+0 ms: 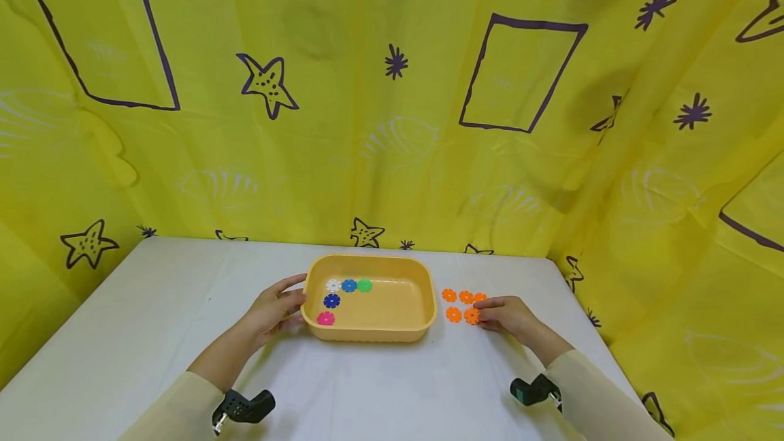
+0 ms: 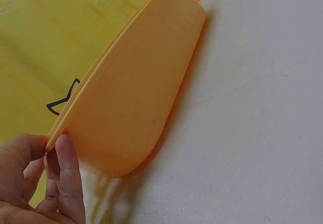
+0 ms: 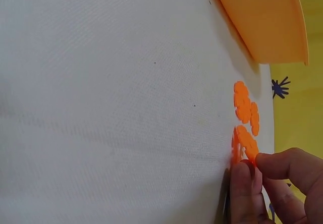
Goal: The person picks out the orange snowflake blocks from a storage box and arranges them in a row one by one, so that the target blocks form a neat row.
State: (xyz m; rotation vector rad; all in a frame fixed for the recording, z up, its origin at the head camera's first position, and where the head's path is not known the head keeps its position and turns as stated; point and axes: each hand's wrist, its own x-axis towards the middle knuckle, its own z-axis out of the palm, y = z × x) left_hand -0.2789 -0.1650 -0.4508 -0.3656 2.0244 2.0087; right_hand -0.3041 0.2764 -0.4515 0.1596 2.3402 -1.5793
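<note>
My left hand (image 1: 273, 310) pinches the left rim of a yellow-orange plastic basin (image 1: 380, 335), thumb on the rim and fingers against the outer wall in the left wrist view. Inside the basin lie a white disc (image 1: 333, 286), a light blue disc (image 1: 349, 285), a green disc (image 1: 365, 286), a dark blue disc (image 1: 331, 301) and a pink disc (image 1: 326, 318), all small and notched like flowers. To the basin's right, my right hand (image 1: 513, 319) pinches an orange notched disc (image 3: 247, 142) between thumb and fingers, tilted close over the table.
Several other orange discs (image 1: 449, 295) lie flat in a loose cluster between the basin and my right hand. A white cloth covers the table (image 1: 367, 393). Yellow patterned curtains (image 1: 343, 155) hang behind it and along its sides.
</note>
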